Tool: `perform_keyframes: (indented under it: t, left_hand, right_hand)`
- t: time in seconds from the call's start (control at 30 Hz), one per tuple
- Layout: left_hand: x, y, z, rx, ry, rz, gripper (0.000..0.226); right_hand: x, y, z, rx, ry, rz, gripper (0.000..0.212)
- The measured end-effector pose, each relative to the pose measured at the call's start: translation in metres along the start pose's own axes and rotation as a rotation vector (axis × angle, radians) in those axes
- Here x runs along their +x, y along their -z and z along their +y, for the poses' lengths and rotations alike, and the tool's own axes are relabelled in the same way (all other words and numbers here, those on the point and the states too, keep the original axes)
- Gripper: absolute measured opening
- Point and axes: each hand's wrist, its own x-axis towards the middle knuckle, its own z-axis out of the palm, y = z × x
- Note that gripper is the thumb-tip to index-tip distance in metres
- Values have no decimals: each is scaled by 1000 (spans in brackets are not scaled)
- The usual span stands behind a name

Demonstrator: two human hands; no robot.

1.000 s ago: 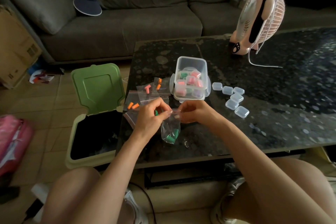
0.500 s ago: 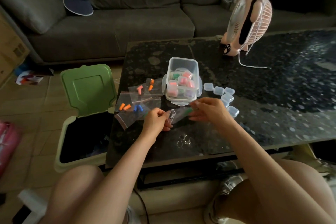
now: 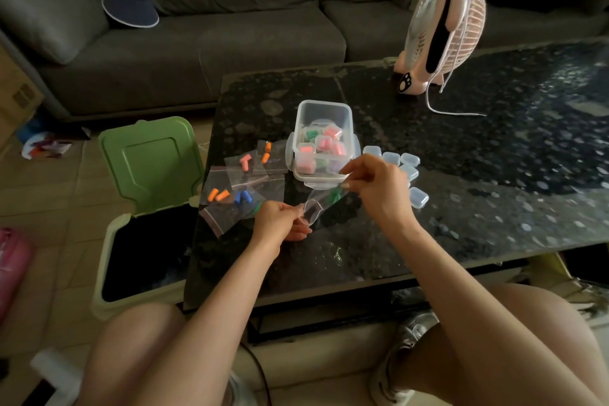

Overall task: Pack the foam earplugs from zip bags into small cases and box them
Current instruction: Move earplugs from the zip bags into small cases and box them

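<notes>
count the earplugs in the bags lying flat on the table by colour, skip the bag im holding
orange earplugs: 4
pink earplugs: 2
blue earplugs: 2
green earplug: 1 showing, partly behind the left hand
total: 9 in view, held zip bag left out

My left hand [image 3: 280,221] and right hand [image 3: 379,184] pinch a clear zip bag [image 3: 324,204] holding green earplugs [image 3: 333,196] just in front of the storage box [image 3: 324,112]; small cases [image 3: 410,171] lie to its right.
</notes>
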Motion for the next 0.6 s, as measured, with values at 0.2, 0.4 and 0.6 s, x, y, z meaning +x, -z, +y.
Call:
perform_keyframes:
  t: [0.2, 0.4, 0.6]
  left_hand:
    - [-1, 2, 0, 40, -21, 14, 25]
    - [-6, 3, 0, 134, -63, 18, 22]
    - [-5, 5, -1, 203, -113, 53, 20]
  right_hand:
    - [0, 2, -2, -23, 56, -10, 17]
    - [-1, -3, -1, -26, 105, -33, 18]
    - [-1, -5, -6, 7, 170, -30, 18]
